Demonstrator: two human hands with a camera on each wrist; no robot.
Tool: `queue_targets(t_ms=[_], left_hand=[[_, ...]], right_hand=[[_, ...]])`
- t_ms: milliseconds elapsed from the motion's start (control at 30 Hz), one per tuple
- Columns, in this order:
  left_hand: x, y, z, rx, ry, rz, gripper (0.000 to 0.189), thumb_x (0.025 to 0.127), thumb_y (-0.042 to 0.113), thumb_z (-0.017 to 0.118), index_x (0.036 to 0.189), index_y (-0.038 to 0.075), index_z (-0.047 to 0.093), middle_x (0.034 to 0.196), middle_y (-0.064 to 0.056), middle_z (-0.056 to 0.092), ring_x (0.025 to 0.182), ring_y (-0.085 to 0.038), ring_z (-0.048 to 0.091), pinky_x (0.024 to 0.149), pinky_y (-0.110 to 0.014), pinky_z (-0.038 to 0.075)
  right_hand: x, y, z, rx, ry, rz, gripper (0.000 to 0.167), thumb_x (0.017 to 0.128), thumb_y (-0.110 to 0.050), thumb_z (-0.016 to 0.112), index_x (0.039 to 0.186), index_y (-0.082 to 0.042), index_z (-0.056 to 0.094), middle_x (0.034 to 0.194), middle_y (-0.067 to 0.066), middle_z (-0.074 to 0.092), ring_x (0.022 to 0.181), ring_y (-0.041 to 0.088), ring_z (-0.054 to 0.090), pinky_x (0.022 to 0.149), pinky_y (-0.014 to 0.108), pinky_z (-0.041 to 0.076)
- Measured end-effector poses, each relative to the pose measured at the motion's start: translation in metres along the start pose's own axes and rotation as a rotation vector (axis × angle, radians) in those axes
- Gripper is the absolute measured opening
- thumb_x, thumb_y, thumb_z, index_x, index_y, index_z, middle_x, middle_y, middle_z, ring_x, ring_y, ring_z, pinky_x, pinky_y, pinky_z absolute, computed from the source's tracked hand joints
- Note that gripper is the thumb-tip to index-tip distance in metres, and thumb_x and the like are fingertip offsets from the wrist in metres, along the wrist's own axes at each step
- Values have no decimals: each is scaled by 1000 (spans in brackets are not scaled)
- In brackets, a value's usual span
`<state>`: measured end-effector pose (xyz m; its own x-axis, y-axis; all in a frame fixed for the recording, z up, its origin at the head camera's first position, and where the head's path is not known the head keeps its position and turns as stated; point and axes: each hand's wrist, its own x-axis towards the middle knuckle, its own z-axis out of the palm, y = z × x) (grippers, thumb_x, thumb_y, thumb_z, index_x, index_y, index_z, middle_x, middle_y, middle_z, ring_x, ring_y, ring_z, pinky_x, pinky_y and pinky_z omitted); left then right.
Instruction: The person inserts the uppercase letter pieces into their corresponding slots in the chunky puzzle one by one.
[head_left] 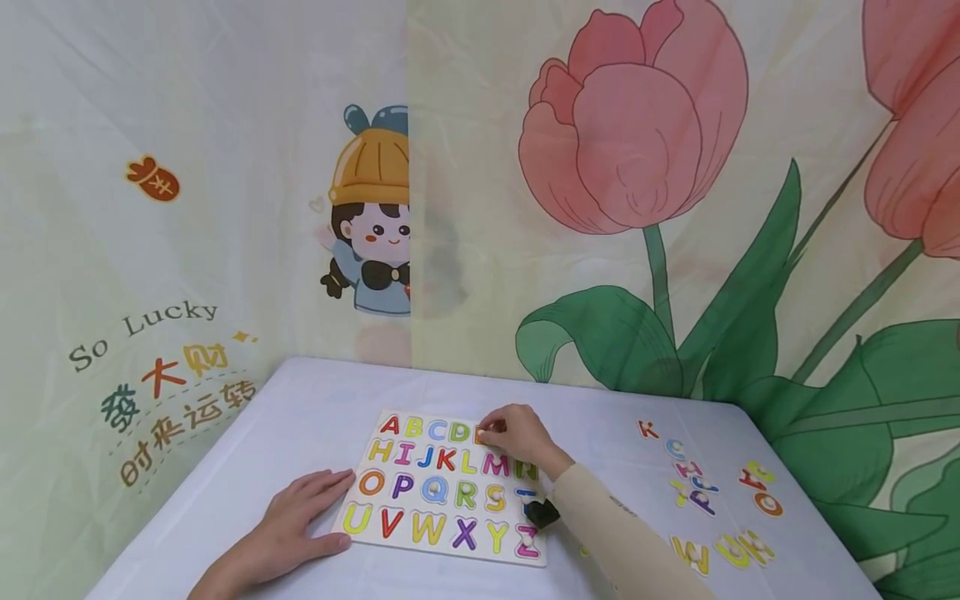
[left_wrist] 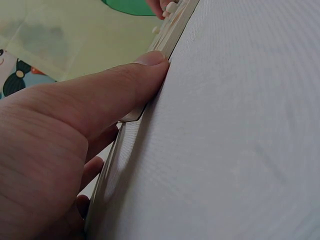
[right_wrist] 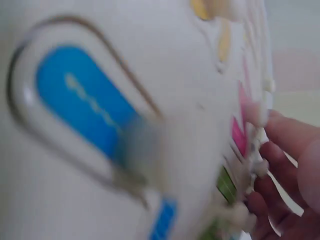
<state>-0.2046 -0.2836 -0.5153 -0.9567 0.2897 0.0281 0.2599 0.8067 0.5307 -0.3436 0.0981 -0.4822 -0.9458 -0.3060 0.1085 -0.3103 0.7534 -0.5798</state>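
A wooden alphabet puzzle board [head_left: 408,546] lies on the table with rows of coloured letters, many with small knobs. My left hand [head_left: 300,521] rests at the board's left side, its fingers fairly straight at the edge. In the left wrist view the thumb [left_wrist: 125,85] lies against the board's rim. My right hand [head_left: 521,435] is over the top row just right of the green D [head_left: 459,432], pinching an orange letter piece [head_left: 480,436] mostly hidden by the fingertips. The right end of that row is covered by the hand. In the right wrist view, much is blurred.
Loose letter pieces lie right of the board: a red K [head_left: 648,430], a blue C [head_left: 675,450], a purple P [head_left: 702,502], an orange O [head_left: 768,504], a yellow W [head_left: 690,555] and several others. A patterned cloth backdrop [head_left: 480,333] hangs behind the white table [head_left: 330,400].
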Motion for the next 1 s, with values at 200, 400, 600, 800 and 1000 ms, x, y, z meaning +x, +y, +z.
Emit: queue_targets(t_ms=[200, 400, 600, 800, 1000], left_hand=[[0, -1, 2, 9, 5, 5, 95, 82, 69, 78, 159, 20, 52, 164, -6, 48, 152, -41, 34, 115, -74, 27], [1, -2, 1, 9, 11, 17, 94, 83, 69, 78, 159, 20, 52, 163, -5, 49, 152, -40, 34, 115, -72, 26], [1, -1, -1, 5, 17, 18, 94, 82, 68, 79, 158, 19, 53, 162, -6, 49, 151, -41, 35, 115, -71, 25], [-1, -1, -1, -1, -6, -11, 95, 82, 69, 79, 159, 20, 52, 164, -7, 47, 152, -41, 33, 115, -74, 25], [0, 0, -1, 10, -5, -8, 96, 82, 69, 79, 159, 20, 52, 164, -7, 47, 152, -41, 33, 115, -73, 25]], right_hand=[[-9, 18, -35, 29, -49, -57, 22, 97, -21, 80, 119, -16, 81, 96, -8, 68, 91, 13, 59, 79, 29, 53], [-30, 70, -91, -33, 21, -121, 21, 97, -14, 79, 118, -11, 81, 106, -2, 75, 96, 14, 64, 84, 33, 56], [-53, 138, -136, -76, 107, -37, 22, 97, -10, 78, 119, -4, 79, 111, 8, 77, 98, 24, 67, 84, 37, 58], [-72, 199, -155, -95, 149, 116, 27, 96, -14, 79, 120, -2, 78, 112, 15, 75, 96, 29, 69, 79, 38, 58], [-79, 217, -157, -105, 148, 185, 30, 97, -20, 80, 120, -1, 77, 113, 17, 74, 101, 34, 69, 85, 48, 59]])
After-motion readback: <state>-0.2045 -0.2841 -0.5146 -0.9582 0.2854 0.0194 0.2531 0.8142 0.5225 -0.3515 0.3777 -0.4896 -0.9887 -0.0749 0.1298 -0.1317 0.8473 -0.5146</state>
